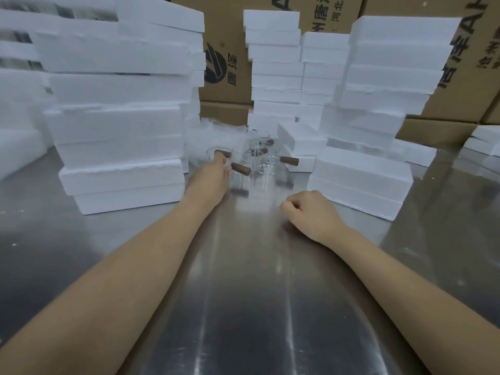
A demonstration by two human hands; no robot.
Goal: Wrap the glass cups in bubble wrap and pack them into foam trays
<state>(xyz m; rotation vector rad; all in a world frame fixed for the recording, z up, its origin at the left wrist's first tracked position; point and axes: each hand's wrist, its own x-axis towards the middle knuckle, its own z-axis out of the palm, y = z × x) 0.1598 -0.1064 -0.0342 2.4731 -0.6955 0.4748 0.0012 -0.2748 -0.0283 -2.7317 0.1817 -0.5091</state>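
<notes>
- Up ahead in the head view, the left hand (216, 169) reached to the glass cups (259, 161) on the shiny metal table (243, 307), its fingers curled round one cup's rim.
- The right hand (311, 215) rested on the table in a loose fist, holding nothing.
- Bubble wrap (216, 133) lay just behind the cups.
- Foam trays (119, 125) stood in tall piles on both sides, with cardboard boxes (224, 50) behind.
</notes>
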